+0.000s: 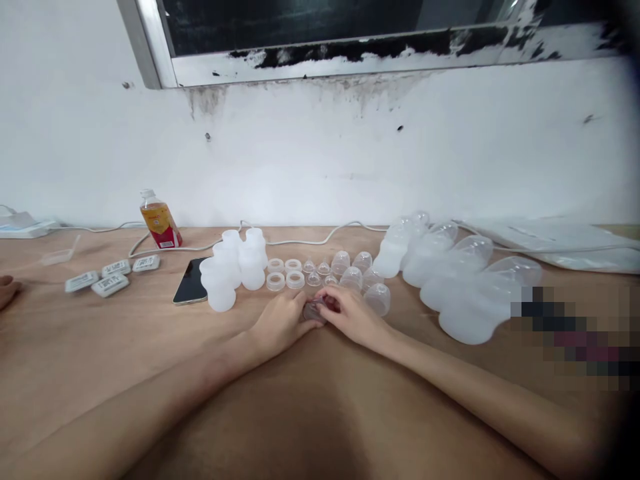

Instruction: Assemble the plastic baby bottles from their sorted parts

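Observation:
My left hand (284, 320) and my right hand (353, 315) meet at the table's near middle, both closed on a small clear round bottle part (315, 310). Fingers cover much of it, so I cannot tell its exact kind. Just beyond them stand clear bottle teats (313, 279) and white screw rings (275, 281), set out in rows. Clear dome caps (379, 300) stand beside my right hand. Left of the rings is a cluster of frosted white bottle bodies (221, 293). Several capped baby bottles (465, 313) stand in a group on the right.
A dark phone (190, 283) lies beside the bottle bodies. Farther left are wrapped white packets (111, 285) and a drink bottle (161, 220). A white cable (320, 241) runs along the wall. A plastic bag (555, 247) lies back right. Another person's hand (7, 291) shows at the left edge.

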The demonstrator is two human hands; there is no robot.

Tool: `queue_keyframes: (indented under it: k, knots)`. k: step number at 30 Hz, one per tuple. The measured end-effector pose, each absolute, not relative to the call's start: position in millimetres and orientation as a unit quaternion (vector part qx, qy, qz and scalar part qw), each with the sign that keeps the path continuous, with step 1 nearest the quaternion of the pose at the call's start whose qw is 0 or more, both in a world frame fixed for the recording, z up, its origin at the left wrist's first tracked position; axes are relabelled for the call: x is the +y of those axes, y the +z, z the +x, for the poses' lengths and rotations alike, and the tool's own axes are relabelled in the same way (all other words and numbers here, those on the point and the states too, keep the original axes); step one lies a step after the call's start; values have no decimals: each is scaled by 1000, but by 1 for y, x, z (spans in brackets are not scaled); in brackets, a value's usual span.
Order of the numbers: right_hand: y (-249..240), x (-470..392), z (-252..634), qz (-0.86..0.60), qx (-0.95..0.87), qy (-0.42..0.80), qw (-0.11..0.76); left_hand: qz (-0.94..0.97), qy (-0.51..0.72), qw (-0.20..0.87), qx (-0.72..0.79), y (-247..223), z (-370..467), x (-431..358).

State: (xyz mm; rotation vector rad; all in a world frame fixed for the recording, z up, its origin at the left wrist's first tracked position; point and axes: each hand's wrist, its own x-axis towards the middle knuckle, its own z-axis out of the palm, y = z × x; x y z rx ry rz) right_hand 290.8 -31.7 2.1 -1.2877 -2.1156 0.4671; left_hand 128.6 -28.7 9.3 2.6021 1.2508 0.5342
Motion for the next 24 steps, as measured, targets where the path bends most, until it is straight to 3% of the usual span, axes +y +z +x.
queue_keyframes:
  k: [6, 9, 13, 24]
  knots:
    - [-12, -24, 291, -495, -678, 354, 413, 886, 117, 47, 447, 16, 125, -29]
    - [-12, -28, 292, -509, -711, 236, 424, 894, 108, -32, 433, 13, 123, -28]
    - [-11, -32, 292, -518, -767, 90, 367, 883, 125, -129, 433, 6, 121, -24]
    - [-14, -27, 292, -499, -764, 131, 387, 874, 144, -153, 438, 0, 121, -27]
